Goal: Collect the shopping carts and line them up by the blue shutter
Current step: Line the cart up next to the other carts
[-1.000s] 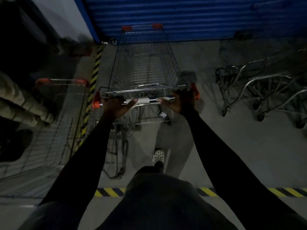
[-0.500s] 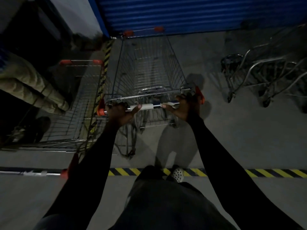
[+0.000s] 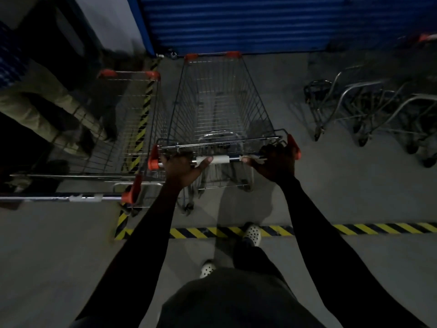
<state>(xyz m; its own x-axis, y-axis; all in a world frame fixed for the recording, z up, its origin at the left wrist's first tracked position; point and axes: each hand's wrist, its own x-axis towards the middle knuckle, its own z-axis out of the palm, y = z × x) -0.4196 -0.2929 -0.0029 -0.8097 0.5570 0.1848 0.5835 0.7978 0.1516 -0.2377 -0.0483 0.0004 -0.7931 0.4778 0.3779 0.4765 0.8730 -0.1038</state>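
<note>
1. Two hands grip our cart's [image 3: 220, 110] handle [image 3: 214, 159]: left hand [image 3: 181, 168] and right hand [image 3: 275, 162], fingers clamped round the bar.
2. Since a second ago we have stepped back; the striped floor tape [image 3: 378, 229] now lies at our feet.
3. Our cart's nose sits near the blue shutter [image 3: 236, 22], beside a second cart [image 3: 123, 124] on its left.
4. Parked, we judge; more carts [image 3: 369, 110] wait right.

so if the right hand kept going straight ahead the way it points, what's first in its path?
The right hand is already wrapped on the cart handle, so that is the first contact. Beyond it lies the cart's wire basket, then the blue shutter, apparently just past the cart's front; depth is unclear.
</note>
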